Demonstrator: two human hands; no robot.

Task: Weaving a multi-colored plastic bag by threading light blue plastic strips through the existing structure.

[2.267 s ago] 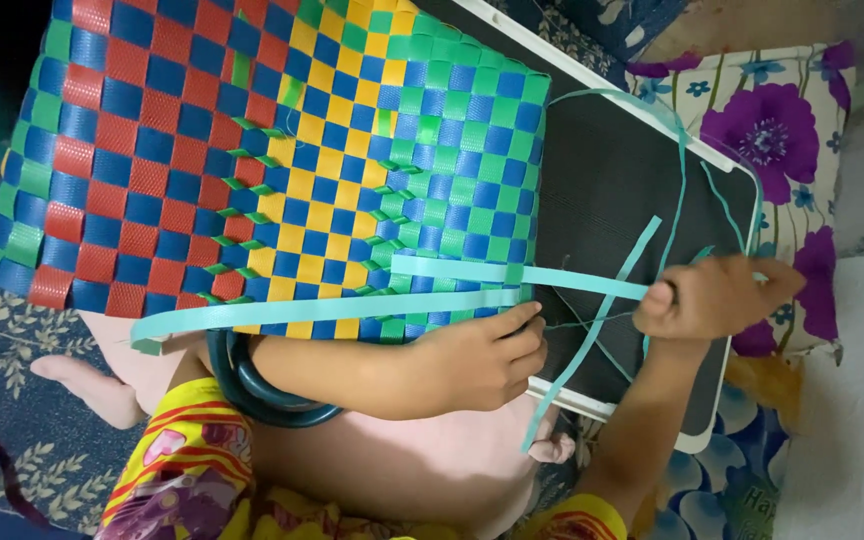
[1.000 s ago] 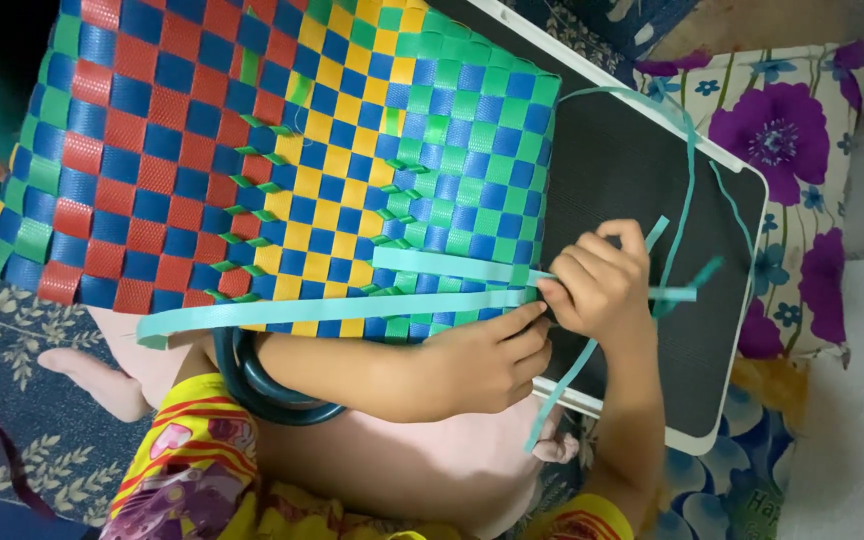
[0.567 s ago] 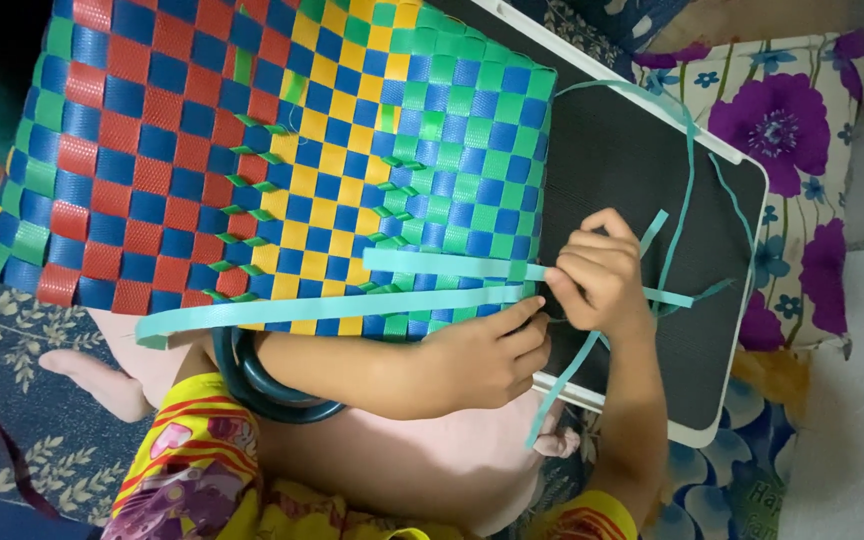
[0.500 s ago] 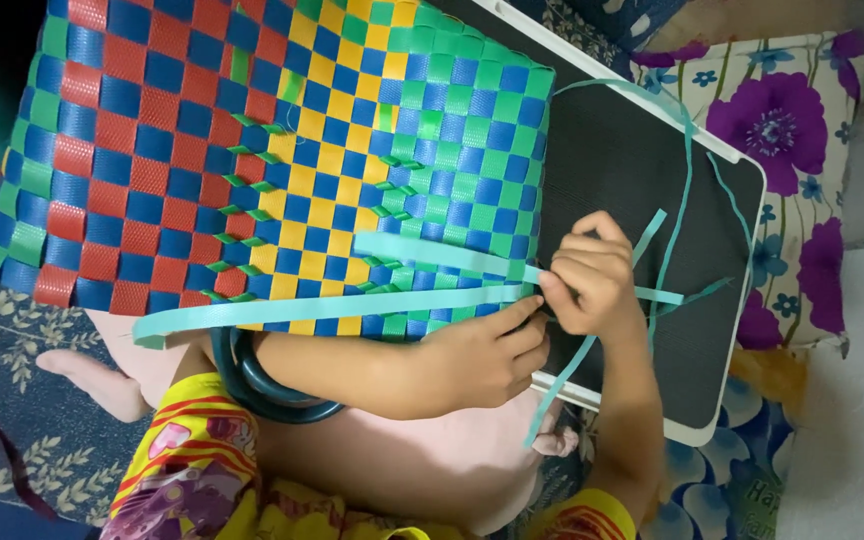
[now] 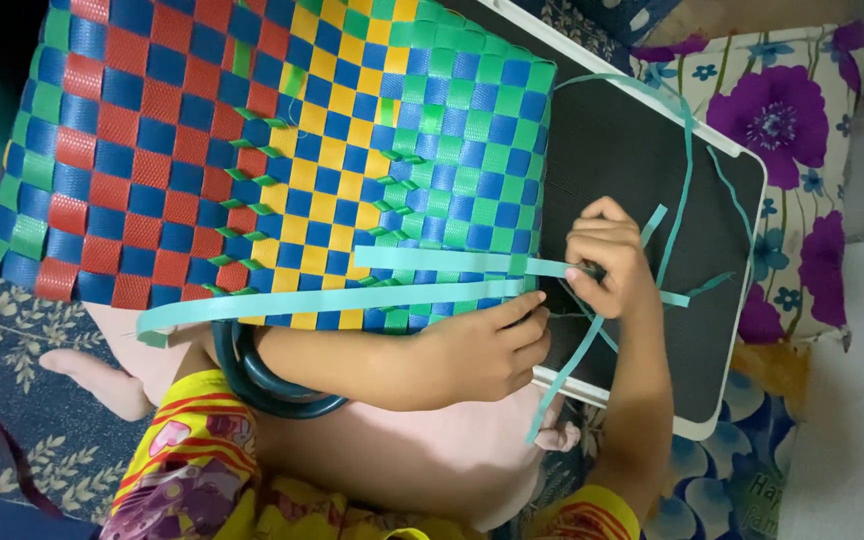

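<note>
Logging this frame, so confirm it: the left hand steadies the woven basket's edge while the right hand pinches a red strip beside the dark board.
Not quite. The strip pinched by the right hand is teal, not red, as the head view shows. The left hand does steady the woven basket beside the dark board.
</note>
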